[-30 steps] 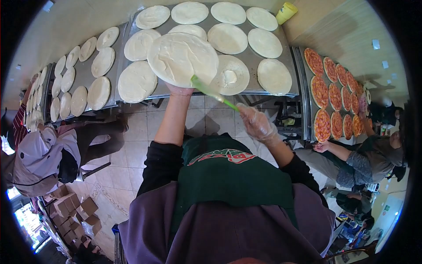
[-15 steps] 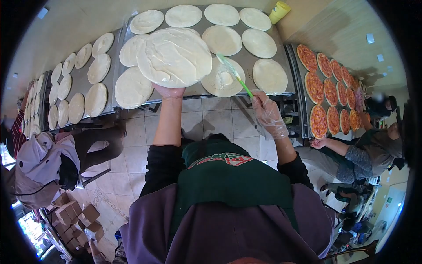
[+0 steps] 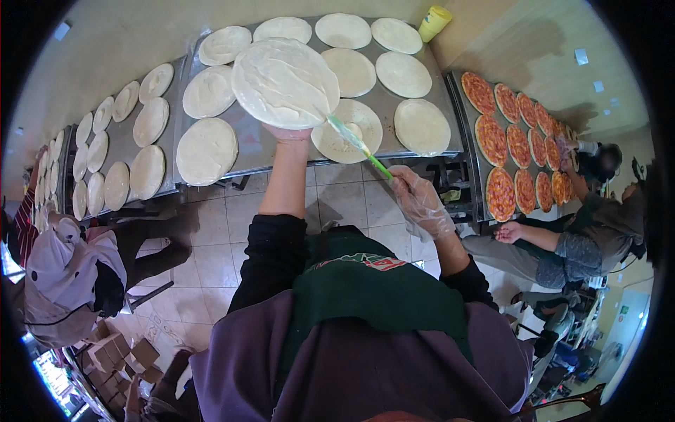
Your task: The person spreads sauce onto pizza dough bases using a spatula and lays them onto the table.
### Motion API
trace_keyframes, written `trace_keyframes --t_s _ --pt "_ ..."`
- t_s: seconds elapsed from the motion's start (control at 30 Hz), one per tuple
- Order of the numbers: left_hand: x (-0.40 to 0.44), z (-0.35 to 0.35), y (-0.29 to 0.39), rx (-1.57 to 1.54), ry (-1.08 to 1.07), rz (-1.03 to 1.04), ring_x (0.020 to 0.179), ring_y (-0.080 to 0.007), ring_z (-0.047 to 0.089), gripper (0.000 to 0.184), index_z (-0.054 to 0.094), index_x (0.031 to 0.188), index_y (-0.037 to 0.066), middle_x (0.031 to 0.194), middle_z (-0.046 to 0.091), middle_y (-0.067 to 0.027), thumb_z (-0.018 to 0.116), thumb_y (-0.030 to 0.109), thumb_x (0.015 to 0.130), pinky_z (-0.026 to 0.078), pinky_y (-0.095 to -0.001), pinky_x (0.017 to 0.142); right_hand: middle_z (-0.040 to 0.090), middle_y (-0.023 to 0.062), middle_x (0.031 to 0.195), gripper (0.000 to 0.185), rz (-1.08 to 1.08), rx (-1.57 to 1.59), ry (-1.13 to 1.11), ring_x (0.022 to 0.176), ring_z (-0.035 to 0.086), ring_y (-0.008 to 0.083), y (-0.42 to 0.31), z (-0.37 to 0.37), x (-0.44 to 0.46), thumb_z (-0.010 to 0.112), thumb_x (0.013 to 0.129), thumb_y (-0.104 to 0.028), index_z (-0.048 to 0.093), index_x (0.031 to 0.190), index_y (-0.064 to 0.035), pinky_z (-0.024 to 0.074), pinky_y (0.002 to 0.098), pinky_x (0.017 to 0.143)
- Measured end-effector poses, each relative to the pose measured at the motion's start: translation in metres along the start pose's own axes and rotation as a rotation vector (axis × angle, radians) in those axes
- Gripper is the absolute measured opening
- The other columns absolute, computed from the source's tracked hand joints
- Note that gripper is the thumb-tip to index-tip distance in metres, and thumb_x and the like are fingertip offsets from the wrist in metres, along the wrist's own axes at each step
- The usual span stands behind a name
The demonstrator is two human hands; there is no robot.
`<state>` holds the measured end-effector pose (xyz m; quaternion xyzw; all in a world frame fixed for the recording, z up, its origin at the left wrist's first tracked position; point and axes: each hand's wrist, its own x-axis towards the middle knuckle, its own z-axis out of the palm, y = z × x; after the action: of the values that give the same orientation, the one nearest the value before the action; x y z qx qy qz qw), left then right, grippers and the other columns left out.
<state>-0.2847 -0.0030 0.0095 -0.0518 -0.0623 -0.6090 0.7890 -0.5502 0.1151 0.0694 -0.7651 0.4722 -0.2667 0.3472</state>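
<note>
My left hand point(image 3: 290, 133) supports a round pizza base point(image 3: 285, 81) from below, holding it above the table; most of its fingers are hidden under it. White cream covers the top of this base in uneven streaks. In a clear plastic glove, my right hand point(image 3: 423, 204) grips a spatula point(image 3: 380, 167) by its green handle. The spatula's cream-smeared blade reaches the near right edge of the held base. Below the blade, on the table, lies another base point(image 3: 327, 144) with a dollop of cream in its middle.
Several pale bases point(image 3: 207, 151) lie in rows on the metal table point(image 3: 264, 151). More bases point(image 3: 147, 172) fill a table at left. Red-topped pizzas point(image 3: 491, 139) cover the right table, beside a co-worker point(image 3: 598, 235). A yellow cup point(image 3: 435, 22) stands at the back corner. Another person point(image 3: 77, 264) is at left.
My left hand has shifted right with the coated base. The spatula has moved left and nearer to me, its blade now at the base's edge.
</note>
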Motion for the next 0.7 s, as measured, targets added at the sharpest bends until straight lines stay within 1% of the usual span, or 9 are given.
trace_keyframes --t_s 0.17,0.23,0.27,0.3,0.37,0.47,0.53,0.6,0.7 --pt "0.001 -0.012 -0.006 0.114 0.063 0.010 0.130 -0.0345 0.036 0.065 0.039 0.138 0.018 0.142 0.039 -0.0084 0.039 0.058 0.087 0.029 -0.0551 0.107 0.053 0.0108 0.069 0.015 0.088 -0.016 -0.031 0.060 0.053 0.0175 -0.007 -0.011 -0.004 0.049 0.092 -0.009 0.055 0.106 -0.0050 0.0447 0.0299 0.059" --pt "-0.001 -0.012 -0.004 0.111 0.050 0.008 0.130 -0.0345 0.036 0.065 0.039 0.138 0.018 0.142 0.039 -0.0084 0.039 0.058 0.087 0.029 -0.0551 0.107 0.054 0.0048 0.071 0.015 0.145 0.222 0.030 0.058 0.049 0.0107 0.007 -0.009 -0.004 0.048 0.094 -0.010 0.056 0.107 -0.0060 0.0417 0.0255 0.055" --pt "-0.004 -0.013 -0.004 0.075 0.058 0.002 0.129 -0.0342 0.038 0.062 0.039 0.138 0.016 0.141 0.041 -0.0092 0.038 0.054 0.089 0.030 -0.0531 0.106 0.051 0.0007 0.072 0.016 0.224 0.345 0.003 0.055 0.044 0.0071 0.011 -0.009 -0.005 0.047 0.096 -0.016 0.054 0.108 -0.0070 0.0378 0.0220 0.049" --pt "-0.006 -0.014 -0.004 0.036 0.068 -0.006 0.127 -0.0339 0.040 0.060 0.038 0.138 0.015 0.139 0.042 -0.0099 0.037 0.051 0.090 0.032 -0.0511 0.106 0.051 0.0007 0.072 0.016 0.226 0.345 -0.001 0.055 0.044 0.0071 0.007 -0.011 -0.003 0.047 0.096 -0.016 0.054 0.108 -0.0070 0.0378 0.0220 0.049" --pt "-0.011 -0.020 0.001 0.058 0.092 -0.001 0.128 -0.0344 0.038 0.062 0.038 0.138 0.016 0.141 0.041 -0.0093 0.037 0.053 0.089 0.031 -0.0530 0.106 0.046 -0.0010 0.069 0.021 0.427 0.591 -0.026 0.049 0.039 0.0055 -0.006 -0.017 0.000 0.046 0.098 -0.024 0.051 0.109 -0.0077 0.0343 0.0198 0.044" --pt "-0.025 -0.038 0.015 0.068 0.123 0.012 0.129 -0.0346 0.037 0.063 0.038 0.138 0.017 0.142 0.040 -0.0086 0.037 0.056 0.089 0.030 -0.0547 0.106 0.044 -0.0010 0.066 0.026 0.471 0.747 -0.099 0.045 0.037 0.0052 -0.002 -0.019 0.006 0.045 0.098 -0.030 0.050 0.110 -0.0077 0.0332 0.0197 0.039" --pt "-0.038 -0.041 0.027 0.058 0.133 0.020 0.129 -0.0344 0.038 0.063 0.039 0.138 0.017 0.141 0.041 -0.0084 0.037 0.056 0.089 0.030 -0.0546 0.106 0.043 -0.0006 0.066 0.027 0.507 0.810 -0.095 0.041 0.035 0.0052 0.004 -0.015 0.009 0.046 0.098 -0.030 0.049 0.110 -0.0069 0.0310 0.0192 0.036" --pt "-0.053 -0.044 0.038 0.212 0.338 0.146 0.129 -0.0340 0.038 0.062 0.042 0.136 0.016 0.140 0.042 -0.0083 0.036 0.056 0.089 0.030 -0.0542 0.106 0.043 -0.0002 0.065 0.028 0.544 0.875 -0.090 0.038 0.034 0.0052 0.015 -0.009 0.011 0.046 0.097 -0.031 0.048 0.110 -0.0061 0.0288 0.0188 0.033" --pt "-0.071 -0.053 0.053 0.100 0.372 0.121 0.129 -0.0334 0.038 0.060 0.043 0.135 0.016 0.140 0.043 -0.0084 0.035 0.054 0.090 0.030 -0.0537 0.106 0.044 -0.0003 0.065 0.027 0.591 0.926 -0.093 0.039 0.035 0.0052 0.034 0.000 0.012 0.046 0.097 -0.031 0.049 0.110 -0.0069 0.0293 0.0188 0.034"
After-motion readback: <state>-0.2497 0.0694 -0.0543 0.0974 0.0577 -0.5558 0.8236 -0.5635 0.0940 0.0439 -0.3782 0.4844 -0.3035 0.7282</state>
